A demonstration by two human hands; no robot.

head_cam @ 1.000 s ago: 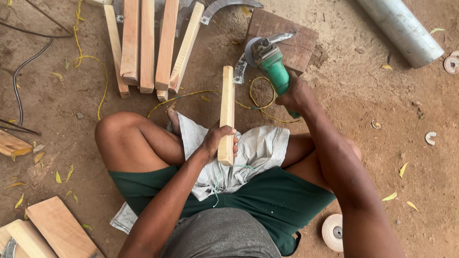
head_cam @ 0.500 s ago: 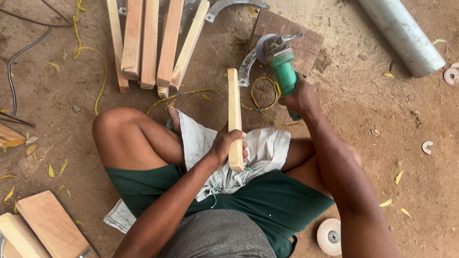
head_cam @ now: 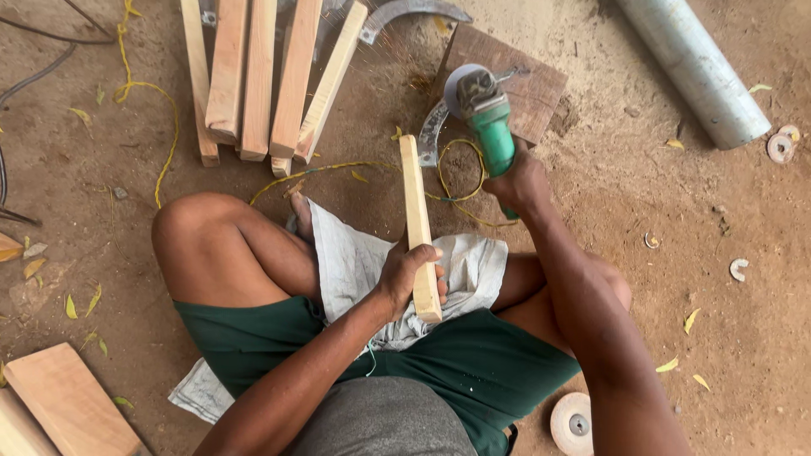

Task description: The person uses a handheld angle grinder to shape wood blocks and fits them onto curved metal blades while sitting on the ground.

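- Two hands share the work: the left hand (head_cam: 411,274) is clenched round the near end of a wooden stick (head_cam: 418,221), pinning it on the white cloth (head_cam: 355,262) over the lap so it cannot shift.
- Beyond the stick's far end, the right hand (head_cam: 519,181) grasps a green angle grinder (head_cam: 486,118), disc raised.
- Left of the stick, more wooden slats (head_cam: 253,76) lie bundled on the dirt.

Even, soft daylight fills the scene, with no glare. Only faint shadows gather under the bent knees and beside the grey cylindrical pipe (head_cam: 688,67). Focus is sharp throughout, with slight wide-angle stretching towards the edges.
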